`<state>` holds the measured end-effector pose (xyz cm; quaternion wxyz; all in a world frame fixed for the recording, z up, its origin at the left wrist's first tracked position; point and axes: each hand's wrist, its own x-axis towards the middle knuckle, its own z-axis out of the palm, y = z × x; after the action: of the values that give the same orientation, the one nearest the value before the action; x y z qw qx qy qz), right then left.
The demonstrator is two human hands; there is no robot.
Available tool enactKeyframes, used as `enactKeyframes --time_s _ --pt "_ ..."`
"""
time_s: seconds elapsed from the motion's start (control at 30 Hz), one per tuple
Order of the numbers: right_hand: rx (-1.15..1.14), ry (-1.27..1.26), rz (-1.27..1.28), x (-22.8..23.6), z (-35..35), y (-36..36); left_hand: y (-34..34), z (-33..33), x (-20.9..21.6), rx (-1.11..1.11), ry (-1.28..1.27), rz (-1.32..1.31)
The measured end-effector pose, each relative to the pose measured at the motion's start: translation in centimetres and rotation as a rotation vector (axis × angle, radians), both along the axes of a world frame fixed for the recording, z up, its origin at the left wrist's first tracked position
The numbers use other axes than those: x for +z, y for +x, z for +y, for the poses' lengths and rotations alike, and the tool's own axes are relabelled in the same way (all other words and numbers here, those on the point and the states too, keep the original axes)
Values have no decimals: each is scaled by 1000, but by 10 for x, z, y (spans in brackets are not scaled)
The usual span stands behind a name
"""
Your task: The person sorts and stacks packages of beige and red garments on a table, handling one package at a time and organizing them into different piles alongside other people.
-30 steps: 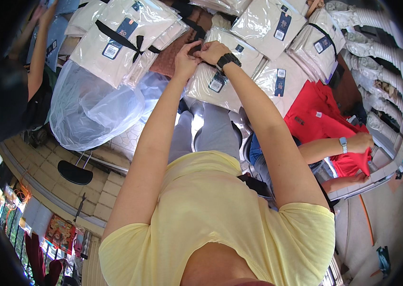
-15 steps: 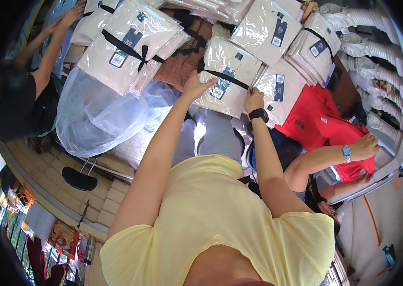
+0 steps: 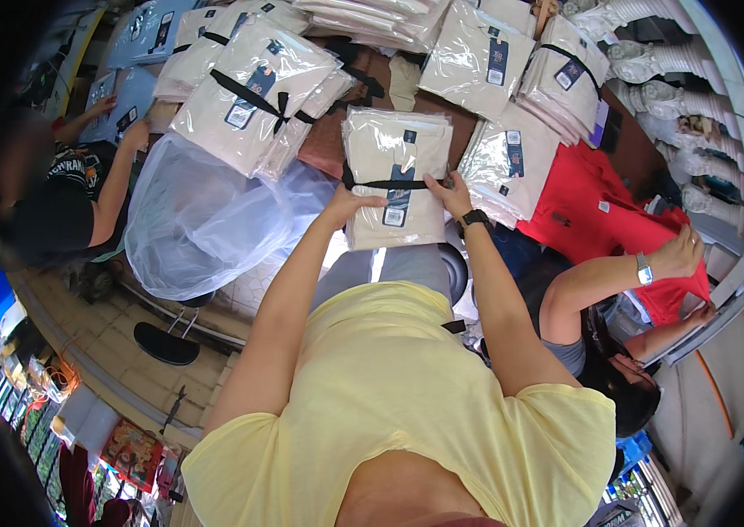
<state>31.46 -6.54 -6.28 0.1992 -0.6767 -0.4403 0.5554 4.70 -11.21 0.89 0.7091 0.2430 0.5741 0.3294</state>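
A stack of folded cream garments in clear plastic bags (image 3: 424,145) sits in front of me at the near edge of the table. Across its middle runs a black fabric strip (image 3: 389,184), over a dark blue hang tag (image 3: 395,211). My left hand (image 3: 343,207) grips the stack's left side, its thumb lying on top. On the right side, my right hand (image 3: 451,195) holds the edge, with the thumb at the strip. The fingers beneath the stack are hidden. No knot shows on the strip's upper face.
Left stands a tied stack of bagged cream garments (image 3: 244,101), above a clear plastic sheet (image 3: 205,220). More bagged stacks (image 3: 504,162) lie right, beside red cloth (image 3: 591,202). A co-worker's forearm (image 3: 596,281) reaches over it; another person (image 3: 82,189) handles blue packages (image 3: 133,97).
The strapped stack has turned straighter and come slightly nearer to me. My right hand has shifted from the strip's right end to the stack's side. The person at left has lowered their arms.
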Motion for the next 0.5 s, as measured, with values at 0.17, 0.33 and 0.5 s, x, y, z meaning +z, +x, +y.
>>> enactKeyframes --time_s 0.17,0.33,0.5 --pt "33 38 352 79 28 -18 -20 -9 36 16 279 82" --pt "95 162 466 121 67 -8 -23 29 56 52 560 152" --pt "139 184 387 95 83 -4 -19 58 97 102 710 171"
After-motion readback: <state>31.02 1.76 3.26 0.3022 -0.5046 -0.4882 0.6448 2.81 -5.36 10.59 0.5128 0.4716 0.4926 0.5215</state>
